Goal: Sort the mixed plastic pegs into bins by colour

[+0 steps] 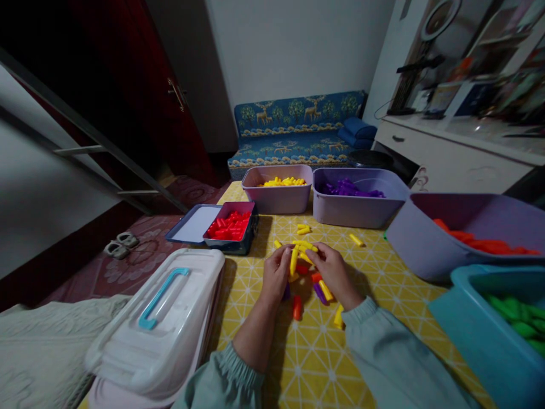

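Note:
My left hand pinches a slim yellow plastic piece, which hangs tilted from the fingertips. Opposite it, my right hand has its fingers closed on another yellow piece. The pieces meet or overlap between my hands; whether they are joined I cannot tell. Beneath and around them lie loose finger-shaped pieces: an orange-red one, a purple one and a yellow one. More yellow pieces rest farther back, with a single yellow one to the right. My fingers partly cover the pile.
A yellow patterned cloth covers the table. Bins of yellow, purple, orange and green pieces line the back and right. At left are an open box of red pieces and a lidded white box.

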Demonstrator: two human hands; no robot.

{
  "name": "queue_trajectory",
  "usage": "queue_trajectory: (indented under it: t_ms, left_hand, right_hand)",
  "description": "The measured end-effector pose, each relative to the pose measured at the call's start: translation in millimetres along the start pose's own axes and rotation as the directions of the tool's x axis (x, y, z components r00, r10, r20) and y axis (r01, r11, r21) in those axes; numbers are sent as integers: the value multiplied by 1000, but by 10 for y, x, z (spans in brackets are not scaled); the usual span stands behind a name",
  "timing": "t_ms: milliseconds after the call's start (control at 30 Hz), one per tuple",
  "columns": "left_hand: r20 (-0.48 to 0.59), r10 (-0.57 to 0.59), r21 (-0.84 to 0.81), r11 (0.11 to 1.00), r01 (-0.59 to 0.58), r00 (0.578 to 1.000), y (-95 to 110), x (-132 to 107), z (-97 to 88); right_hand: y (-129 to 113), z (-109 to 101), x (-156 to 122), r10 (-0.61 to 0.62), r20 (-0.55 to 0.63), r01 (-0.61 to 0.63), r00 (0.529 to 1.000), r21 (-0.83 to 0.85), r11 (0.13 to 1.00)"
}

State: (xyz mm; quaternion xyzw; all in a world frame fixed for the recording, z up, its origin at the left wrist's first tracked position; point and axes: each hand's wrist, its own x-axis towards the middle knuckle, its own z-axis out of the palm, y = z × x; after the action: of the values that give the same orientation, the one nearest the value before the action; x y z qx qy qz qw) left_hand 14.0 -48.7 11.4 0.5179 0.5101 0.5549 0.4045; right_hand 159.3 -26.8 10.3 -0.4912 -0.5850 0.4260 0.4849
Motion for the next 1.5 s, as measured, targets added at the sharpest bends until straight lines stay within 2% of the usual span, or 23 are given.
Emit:
queue_trajectory:
  t_ms: [200, 367, 533, 700, 767, 967, 1100, 1233, 1400, 1500]
  left_hand:
    - [58, 56, 110, 992, -62, 997, -10, -14, 63]
    - [9, 94, 109, 990, -94, 996, -136, 21, 44]
    - [-111, 123, 198, 975, -99, 986, -142, 40, -12]
    - [-94, 321, 421, 871, -255, 942, -52, 30, -55]
    - [-79, 363, 446, 846, -293, 928, -32, 24, -58]
    - [-8, 317, 399, 871, -288, 948, -43, 9, -40]
    - [-135, 270, 326, 921, -215, 953, -68, 12, -44]
    - [-253, 243, 280, 945, -169, 937, -57, 17, -71]
    - [-287, 175, 205, 972, -118, 942, 61, 130, -107]
    - [-273, 251, 226, 955, -191, 929, 245, 383, -127]
  right_hand:
    - [-5, 9, 8, 30, -60, -24, 998, 97, 995]
    - [-31, 20, -16, 26, 8, -27, 1000, 114, 993]
    - [-68, 47, -38, -11, 81, 6, 997, 66, 998]
    - [-65, 64, -48, -67, 34, 68, 997, -52, 996]
    - [-59, 68, -52, -77, 36, 79, 996, -53, 995]
    - [-34, 83, -60, -82, 30, 84, 996, -76, 994]
    - [45, -7, 1, -46, -56, 45, 997, -6, 999]
    - [155, -128, 65, -2, -169, -1, 986, -16, 1000]
    - [213, -156, 61, 2, -157, -4, 988, -12, 1000]
    - [225, -140, 53, -5, -163, 0, 987, -33, 999]
